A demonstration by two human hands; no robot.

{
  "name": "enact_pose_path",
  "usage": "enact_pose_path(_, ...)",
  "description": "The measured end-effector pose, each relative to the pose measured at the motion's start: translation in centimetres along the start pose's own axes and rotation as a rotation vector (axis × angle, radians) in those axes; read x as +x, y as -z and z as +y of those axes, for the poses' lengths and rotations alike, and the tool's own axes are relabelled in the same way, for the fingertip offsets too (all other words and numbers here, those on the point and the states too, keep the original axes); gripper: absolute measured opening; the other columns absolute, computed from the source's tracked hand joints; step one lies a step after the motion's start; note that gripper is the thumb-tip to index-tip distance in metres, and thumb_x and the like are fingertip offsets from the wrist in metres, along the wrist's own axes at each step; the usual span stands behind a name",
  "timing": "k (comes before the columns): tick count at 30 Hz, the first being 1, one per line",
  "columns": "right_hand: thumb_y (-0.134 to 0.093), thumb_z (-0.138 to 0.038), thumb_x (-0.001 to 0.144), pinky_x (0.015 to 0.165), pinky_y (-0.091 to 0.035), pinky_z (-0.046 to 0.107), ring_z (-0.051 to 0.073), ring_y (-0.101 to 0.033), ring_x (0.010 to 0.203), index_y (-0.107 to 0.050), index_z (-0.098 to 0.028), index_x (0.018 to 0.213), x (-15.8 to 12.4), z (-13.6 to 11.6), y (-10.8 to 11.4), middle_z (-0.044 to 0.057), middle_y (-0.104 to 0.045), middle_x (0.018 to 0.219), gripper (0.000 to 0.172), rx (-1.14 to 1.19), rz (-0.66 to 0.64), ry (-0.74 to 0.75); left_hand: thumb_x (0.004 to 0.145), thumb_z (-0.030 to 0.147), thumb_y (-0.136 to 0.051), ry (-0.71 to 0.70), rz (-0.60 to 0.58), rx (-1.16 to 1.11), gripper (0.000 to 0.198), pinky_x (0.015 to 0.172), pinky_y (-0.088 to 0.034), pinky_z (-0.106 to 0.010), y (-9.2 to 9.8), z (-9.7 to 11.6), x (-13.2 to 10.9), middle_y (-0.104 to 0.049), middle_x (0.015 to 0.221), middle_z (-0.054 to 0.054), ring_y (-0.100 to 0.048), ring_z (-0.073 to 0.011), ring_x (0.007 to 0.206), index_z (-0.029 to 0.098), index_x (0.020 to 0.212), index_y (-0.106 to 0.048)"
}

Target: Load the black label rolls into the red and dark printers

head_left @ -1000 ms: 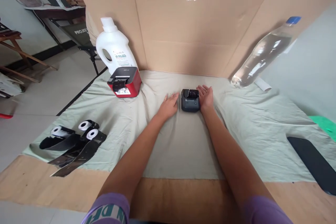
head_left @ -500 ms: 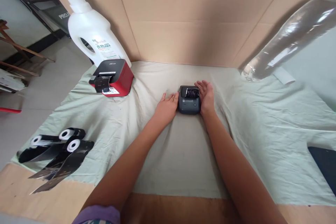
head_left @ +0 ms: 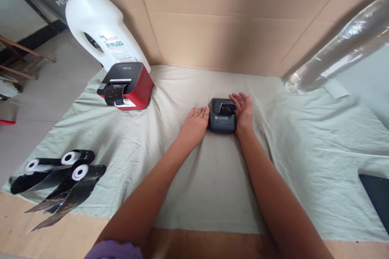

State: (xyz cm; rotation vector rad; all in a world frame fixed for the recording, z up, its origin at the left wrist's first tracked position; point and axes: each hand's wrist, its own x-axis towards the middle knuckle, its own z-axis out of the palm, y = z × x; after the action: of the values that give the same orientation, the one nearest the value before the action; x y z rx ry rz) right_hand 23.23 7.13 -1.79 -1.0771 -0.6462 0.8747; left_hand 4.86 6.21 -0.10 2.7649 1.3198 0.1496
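Observation:
A small dark grey printer [head_left: 223,124] sits on the pale green cloth, with a strip of black film curling from its top slot. My left hand [head_left: 196,125] lies palm down on the cloth, fingertips at the printer's left side. On the right side, my right hand [head_left: 244,114] stands on edge beside the printer, fingers apart and slightly curled, palm toward it. Neither hand is wrapped round the printer. A red and black printer [head_left: 132,87], also with black film hanging from its front, stands at the left rear.
A white bottle [head_left: 106,28] stands behind the red printer. Several black film rolls [head_left: 80,173] lie at the front left. A cardboard panel [head_left: 212,40] rises at the back. At the right are a clear plastic-wrapped roll [head_left: 340,50] and a dark flat object [head_left: 377,194].
The camera view has shifted a little and come closer. My hands and the dark printer keep the same arrangement on the cloth.

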Motion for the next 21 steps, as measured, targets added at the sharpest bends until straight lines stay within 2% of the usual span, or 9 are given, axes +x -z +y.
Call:
enact_pose_path(7, -0.041, -0.064, 0.093, 0.11, -0.047, 0.042, 0.021, -0.062, 0.126, -0.053, -0.025, 0.112, -0.18, -0.18, -0.12, 0.008, -0.065, 0.122, 0.045, -0.024, -0.003, -0.002, 0.09, 0.002, -0.032, 0.019, 0.013, -0.018, 0.06, 0.125, -0.02, -0.049, -0.08, 0.19, 0.09, -0.05, 0.15, -0.021, -0.042, -0.0255, 0.145, -0.001, 0.151, -0.038)
enact_pose_path(13, -0.04, -0.061, 0.094, 0.114, -0.043, 0.042, 0.02, -0.062, 0.124, -0.054, -0.025, 0.113, -0.5, -0.39, -0.22, 0.006, -0.066, 0.121, 0.043, 0.006, 0.004, -0.015, 0.09, 0.002, -0.034, 0.018, 0.041, -0.022, 0.06, 0.122, -0.031, -0.043, -0.18, 0.14, 0.02, -0.053, 0.147, -0.02, -0.047, -0.0247, 0.142, 0.002, 0.149, -0.042)
enact_pose_path(21, -0.047, -0.062, 0.091, 0.115, -0.041, 0.044, 0.022, -0.062, 0.124, -0.057, -0.025, 0.112, -0.64, -0.31, -0.09, 0.006, -0.066, 0.12, 0.044, 0.041, 0.006, -0.009, 0.09, 0.001, -0.036, 0.03, 0.063, -0.066, 0.058, 0.121, -0.034, -0.042, -0.43, 0.22, -0.02, -0.054, 0.146, -0.02, -0.047, -0.0257, 0.142, 0.001, 0.146, -0.045)
